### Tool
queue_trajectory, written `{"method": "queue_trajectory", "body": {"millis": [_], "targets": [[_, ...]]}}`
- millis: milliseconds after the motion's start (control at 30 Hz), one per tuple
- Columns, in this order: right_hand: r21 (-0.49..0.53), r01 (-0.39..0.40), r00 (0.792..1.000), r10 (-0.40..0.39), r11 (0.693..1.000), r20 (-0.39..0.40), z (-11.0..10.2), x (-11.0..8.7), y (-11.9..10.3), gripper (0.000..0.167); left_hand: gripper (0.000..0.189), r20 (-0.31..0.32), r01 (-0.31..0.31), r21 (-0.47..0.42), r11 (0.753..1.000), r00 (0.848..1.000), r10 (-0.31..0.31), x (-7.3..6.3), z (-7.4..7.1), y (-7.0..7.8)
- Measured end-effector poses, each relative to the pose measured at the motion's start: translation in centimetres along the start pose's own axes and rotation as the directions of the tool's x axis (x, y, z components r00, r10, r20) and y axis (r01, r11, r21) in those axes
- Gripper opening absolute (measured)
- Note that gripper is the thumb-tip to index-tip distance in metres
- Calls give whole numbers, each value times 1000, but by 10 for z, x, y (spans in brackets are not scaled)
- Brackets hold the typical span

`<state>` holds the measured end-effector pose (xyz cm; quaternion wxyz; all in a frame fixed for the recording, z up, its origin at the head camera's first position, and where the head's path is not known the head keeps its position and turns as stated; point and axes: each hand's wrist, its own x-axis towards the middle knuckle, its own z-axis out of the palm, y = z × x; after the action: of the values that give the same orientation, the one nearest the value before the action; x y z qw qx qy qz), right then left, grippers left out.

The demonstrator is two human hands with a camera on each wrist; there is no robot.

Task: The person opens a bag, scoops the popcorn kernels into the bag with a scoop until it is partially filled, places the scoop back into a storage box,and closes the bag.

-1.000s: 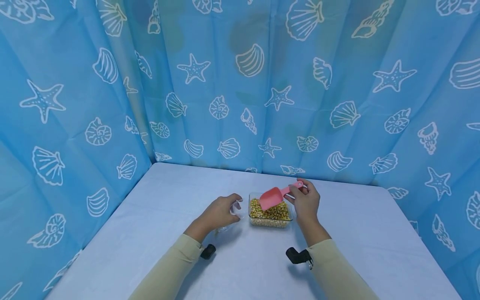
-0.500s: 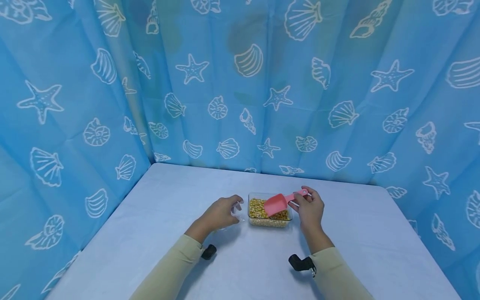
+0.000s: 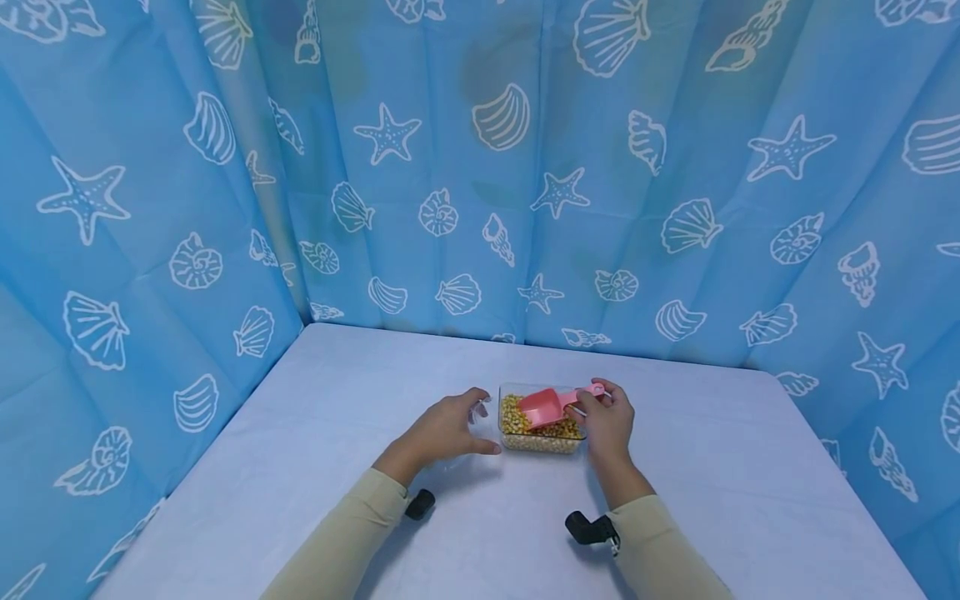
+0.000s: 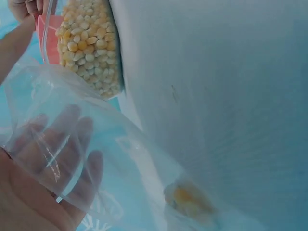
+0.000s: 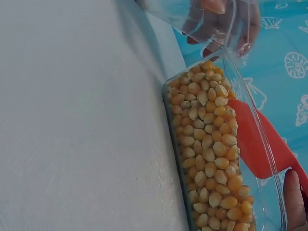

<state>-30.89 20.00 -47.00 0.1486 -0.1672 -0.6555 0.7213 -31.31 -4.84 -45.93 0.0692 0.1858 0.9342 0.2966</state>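
A clear rectangular container [image 3: 517, 387] is filled with yellow corn kernels [image 5: 211, 144]. My right hand [image 3: 611, 429] pinches the handle of a pink scoop [image 3: 543, 407], whose bowl lies low over the kernels. To the container's left, my left hand [image 3: 442, 429] spreads its thumb and fingers wide, fingertips close to the container's side. A clear plastic bag [image 4: 130, 159] drapes around that hand, its fingers showing through the film in the left wrist view. A few kernels [image 4: 185, 197] sit blurred low in the bag.
The container stands on a white-covered table [image 3: 465, 533]. Behind and to the left hangs a blue curtain [image 3: 480, 192] with white shell prints. A black wrist camera mount [image 3: 588, 528] juts inward from the right sleeve, another [image 3: 420, 504] from the left.
My right hand first shifted right with the scoop, then came back left, the bowl now lower over the corn. My left thumb has stretched out away from the fingers, towards the container.
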Motion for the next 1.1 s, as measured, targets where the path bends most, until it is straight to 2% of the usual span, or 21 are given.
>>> {"method": "queue_trajectory", "body": {"millis": [133,367,633,933,1100], "targets": [[-17,-4,1000,4,1000,4,2,-2,0,44,80,-10,-12,20,1000,1000,12,0,0,-1],[46,-52,998,50,998,44,-3,-2,-5,46,60,-15,-60,98,993,998,62,2,-2,-3],[52,-105,993,103,993,50,-3,0,-9,49,58,-16,-62,98,993,998,64,1,-7,2],[188,-178,984,174,966,38,-9,2,-11,48,58,-17,-74,87,993,997,76,1,-6,1],[236,-178,984,175,955,34,-11,4,-14,48,59,-15,-62,77,995,998,63,2,-5,-1]]}}
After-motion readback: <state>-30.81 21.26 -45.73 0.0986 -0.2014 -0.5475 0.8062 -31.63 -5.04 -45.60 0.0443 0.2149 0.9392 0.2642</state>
